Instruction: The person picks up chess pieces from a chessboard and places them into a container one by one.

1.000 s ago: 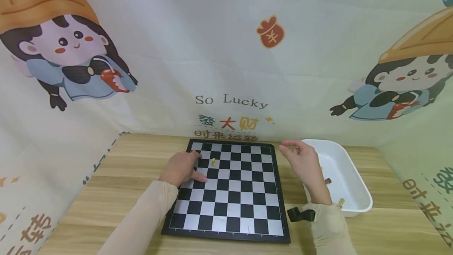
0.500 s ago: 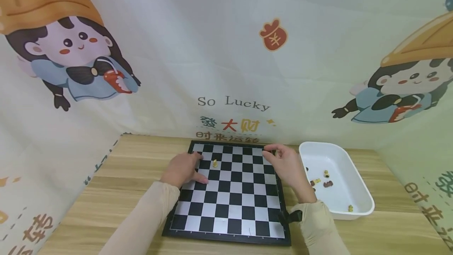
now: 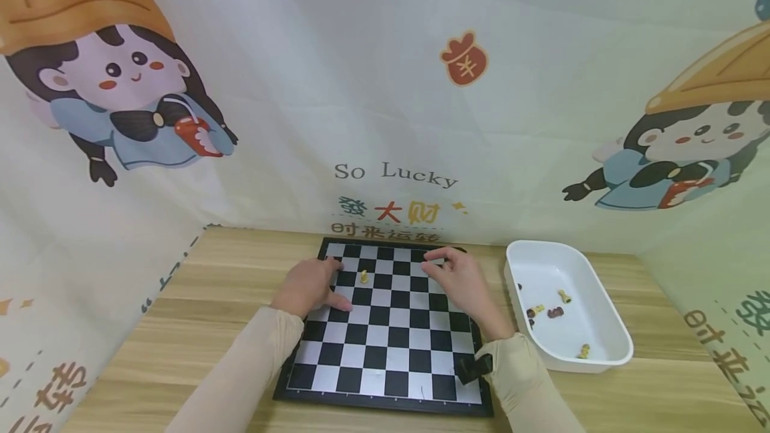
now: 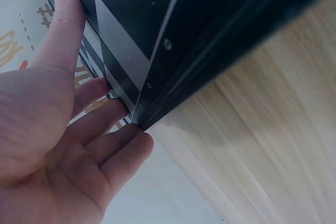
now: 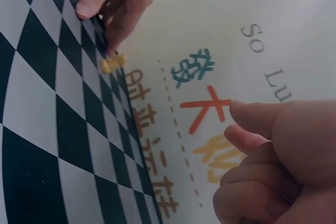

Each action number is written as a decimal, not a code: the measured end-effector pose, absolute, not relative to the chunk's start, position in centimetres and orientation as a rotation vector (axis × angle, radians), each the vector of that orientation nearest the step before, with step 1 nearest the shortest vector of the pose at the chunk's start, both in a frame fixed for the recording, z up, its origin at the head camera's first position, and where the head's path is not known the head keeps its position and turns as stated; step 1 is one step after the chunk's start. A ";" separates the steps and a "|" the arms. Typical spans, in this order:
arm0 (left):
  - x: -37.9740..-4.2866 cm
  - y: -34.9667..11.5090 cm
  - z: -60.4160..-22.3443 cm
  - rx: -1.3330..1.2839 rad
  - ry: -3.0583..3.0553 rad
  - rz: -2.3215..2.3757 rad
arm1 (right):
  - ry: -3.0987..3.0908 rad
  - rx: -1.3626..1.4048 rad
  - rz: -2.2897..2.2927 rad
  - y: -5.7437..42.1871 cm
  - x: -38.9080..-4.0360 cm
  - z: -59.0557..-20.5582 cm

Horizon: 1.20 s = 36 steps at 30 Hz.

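Observation:
A black-and-white chessboard [image 3: 388,336] lies on the table. One small yellow chess piece [image 3: 363,276] stands near its far left, also seen in the right wrist view. My left hand [image 3: 303,287] rests over the board's left edge, thumb on the squares; the left wrist view shows straight, relaxed fingers [image 4: 126,163] touching the edge. My right hand [image 3: 460,282] hovers above the board's far right part. Its thumb and index finger stand slightly apart with nothing visible between them, while its other fingers [image 5: 252,192] curl loosely in the right wrist view.
To the right of the board stands a white plastic tub [image 3: 601,293]. Several yellow and brown chess pieces [image 3: 556,312] lie scattered in it. A printed cloth [image 3: 289,99] hangs right behind the wooden table [image 3: 228,266].
My right hand has moved left from beside the tub to over the board, uncovering the pieces in the tub. Some of those pieces have shifted slightly. My left hand stays put.

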State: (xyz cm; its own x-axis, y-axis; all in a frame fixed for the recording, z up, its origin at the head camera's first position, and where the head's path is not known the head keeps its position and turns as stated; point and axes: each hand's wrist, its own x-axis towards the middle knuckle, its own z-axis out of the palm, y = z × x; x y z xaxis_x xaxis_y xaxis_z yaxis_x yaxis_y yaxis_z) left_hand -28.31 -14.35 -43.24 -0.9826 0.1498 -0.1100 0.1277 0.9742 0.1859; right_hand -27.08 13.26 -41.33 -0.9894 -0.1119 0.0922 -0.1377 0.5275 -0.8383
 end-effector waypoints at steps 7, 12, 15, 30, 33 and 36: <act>-28.6 -14.3 -43.3 0.246 2.998 0.267 | -2.730 0.286 1.532 12.2 -27.7 -41.4; -28.5 -14.5 -43.0 0.228 2.989 0.277 | -2.748 0.331 1.564 11.1 -28.3 -41.6; -28.4 -14.4 -42.9 0.222 2.983 0.279 | -2.750 0.350 1.635 10.4 -28.6 -42.0; -28.8 -14.4 -43.2 0.230 2.977 0.255 | -2.848 0.396 1.763 6.9 -30.3 -43.9; -28.8 -14.4 -43.2 0.236 2.975 0.245 | -2.859 0.391 1.787 6.4 -30.5 -44.2; -28.7 -14.5 -43.1 0.246 2.975 0.243 | -2.877 0.370 1.813 6.0 -30.5 -44.6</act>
State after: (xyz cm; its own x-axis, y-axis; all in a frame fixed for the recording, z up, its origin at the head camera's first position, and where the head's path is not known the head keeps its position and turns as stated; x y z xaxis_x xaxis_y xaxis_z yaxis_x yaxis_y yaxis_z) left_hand -28.70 -14.52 -43.12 -0.9759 0.1739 -0.1320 0.1501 0.9735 0.1724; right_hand -30.46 5.98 -44.57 -0.9384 -0.3243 -0.1190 -0.0325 0.4258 -0.9042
